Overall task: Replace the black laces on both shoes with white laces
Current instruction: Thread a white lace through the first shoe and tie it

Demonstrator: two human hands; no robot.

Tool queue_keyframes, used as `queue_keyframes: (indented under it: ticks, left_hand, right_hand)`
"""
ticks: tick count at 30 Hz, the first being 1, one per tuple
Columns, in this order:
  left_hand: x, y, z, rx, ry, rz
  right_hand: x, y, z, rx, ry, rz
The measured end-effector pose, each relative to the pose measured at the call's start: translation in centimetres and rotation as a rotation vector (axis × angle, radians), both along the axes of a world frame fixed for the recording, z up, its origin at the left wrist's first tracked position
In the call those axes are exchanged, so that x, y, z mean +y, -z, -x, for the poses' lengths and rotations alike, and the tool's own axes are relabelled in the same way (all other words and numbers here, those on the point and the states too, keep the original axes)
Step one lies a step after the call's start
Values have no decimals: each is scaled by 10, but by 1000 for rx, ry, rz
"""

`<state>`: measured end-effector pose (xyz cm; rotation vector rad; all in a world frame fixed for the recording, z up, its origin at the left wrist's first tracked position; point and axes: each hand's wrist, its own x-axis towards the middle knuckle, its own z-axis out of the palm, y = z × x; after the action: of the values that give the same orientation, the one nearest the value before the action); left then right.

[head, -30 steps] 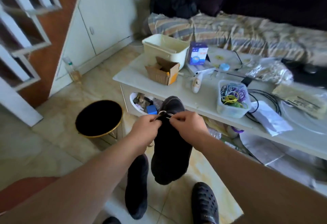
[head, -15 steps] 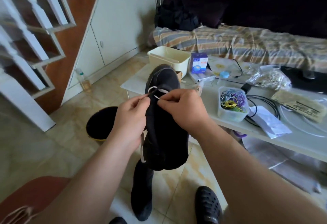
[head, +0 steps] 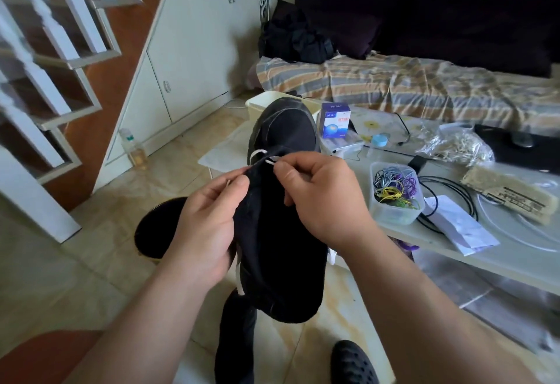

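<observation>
**Soft shoe, thin lace: pinch close to the eyelet**

The black shoe (head: 281, 232) is held up in the air between both hands, toe pointing away, above the second shoe (head: 235, 344) lying on the floor. The left hand (head: 206, 226) wraps the shoe's left flank, fingers curled round the upper, thumb pressing near the edge. The right hand (head: 321, 198) has its thumb and forefinger closed in a pinch on the white lace (head: 263, 156), just past the fingertips where it loops at the lowest eyelets; a loose length hangs below the left palm.

The shoe looks light and its cloth upper soft, likely to fold under a hard squeeze, so the flank grip suits it. The lace is limp and narrow; I judge it best taken right at its tip, close to the eyelet, or it will buckle instead of threading
</observation>
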<state>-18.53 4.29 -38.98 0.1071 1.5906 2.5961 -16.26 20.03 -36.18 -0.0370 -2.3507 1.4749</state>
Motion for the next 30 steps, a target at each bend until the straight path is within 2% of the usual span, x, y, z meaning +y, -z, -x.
queue_keyframes:
  ticks: [3,6,11,14,18,23,30]
  left_hand:
    - [2,-4,-4,100,-4,51]
    - [1,-9,-9,258,-87,193]
    - [-9,-17,-17,499,-266,704]
    - [-10,-18,-22,681,-410,849]
    - [-10,-19,-24,888,-553,915]
    - [-11,-22,-24,954,-652,915]
    - [-8,-21,-29,1000,-683,959]
  right_hand:
    - [0,2,3,62,14,4]
    - [-3,4,4,120,20,-13]
    - [-6,4,-1,349,71,-218]
    - [-4,6,-3,380,15,-91]
    - [-4,7,-4,294,-145,231]
    - [-9,4,-7,276,-206,403]
    - [-7,10,-4,253,-197,267]
